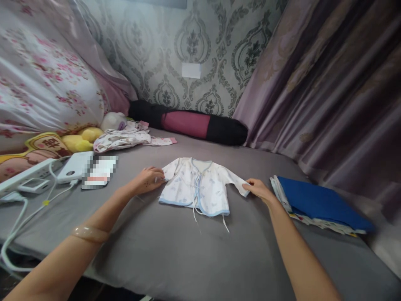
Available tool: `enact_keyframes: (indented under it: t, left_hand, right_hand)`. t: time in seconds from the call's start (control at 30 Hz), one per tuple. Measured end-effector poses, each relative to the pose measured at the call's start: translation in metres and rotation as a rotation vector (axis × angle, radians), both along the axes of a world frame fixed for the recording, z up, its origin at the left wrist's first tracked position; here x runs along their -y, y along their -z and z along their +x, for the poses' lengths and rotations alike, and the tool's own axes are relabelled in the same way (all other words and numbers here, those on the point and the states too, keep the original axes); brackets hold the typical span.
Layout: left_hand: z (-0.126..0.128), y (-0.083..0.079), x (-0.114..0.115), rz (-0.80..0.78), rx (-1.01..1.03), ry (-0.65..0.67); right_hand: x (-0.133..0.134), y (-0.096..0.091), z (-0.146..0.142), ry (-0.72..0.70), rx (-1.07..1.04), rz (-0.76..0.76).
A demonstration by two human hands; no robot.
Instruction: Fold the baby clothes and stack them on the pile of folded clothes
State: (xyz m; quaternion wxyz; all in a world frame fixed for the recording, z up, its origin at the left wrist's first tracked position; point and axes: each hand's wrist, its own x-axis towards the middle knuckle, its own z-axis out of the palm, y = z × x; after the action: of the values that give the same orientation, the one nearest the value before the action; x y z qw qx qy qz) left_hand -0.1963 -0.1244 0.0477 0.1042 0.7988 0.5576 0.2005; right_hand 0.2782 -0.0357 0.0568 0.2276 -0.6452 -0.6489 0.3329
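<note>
One small tie-front shirt [206, 188] lies flat on the grey bed [188, 255], neckline toward the patterned wall [150, 62], hem toward the near edge, its longest line running sideways from sleeve to sleeve. The left hand [149, 180] and right hand [258, 189] each pinch a cuff in a narrow grip. Its white cloth carries a pale print, light-blue edging and thin string ties.

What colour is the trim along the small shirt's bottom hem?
Light blue; the trim shows best in the head view.

Head-worn view, forward and down, across bed [188, 255]
</note>
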Motion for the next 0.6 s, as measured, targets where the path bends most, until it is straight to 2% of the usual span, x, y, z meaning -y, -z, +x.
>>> enact_keyframes:
  t: [0.1,0.17,0.27,0.37,0.47,0.6]
  left_hand:
    - [0.004,-0.004,-0.002,-0.019,0.082,-0.069]
    - [0.005,-0.009,-0.005,-0.037,0.196,-0.199]
    - [0.002,-0.015,-0.016,-0.009,0.424,-0.415]
    - [-0.004,-0.016,-0.029,-0.015,0.704,-0.509]
    - [-0.01,-0.016,-0.039,-0.044,0.912,-0.576]
    - [-0.017,-0.015,-0.048,-0.063,1.006,-0.67]
  right_hand:
    - [-0.005,0.002,0.003,0.118,-0.048,0.072]
    - [-0.009,0.007,0.005,0.187,-0.075,0.126]
    - [-0.016,0.013,0.007,0.241,-0.086,0.219]
    - [-0.025,0.018,0.008,0.271,-0.075,0.282]
    - [-0.032,0.02,0.008,0.292,0.012,0.3]
    - [-0.036,0.021,0.007,0.294,0.218,0.338]
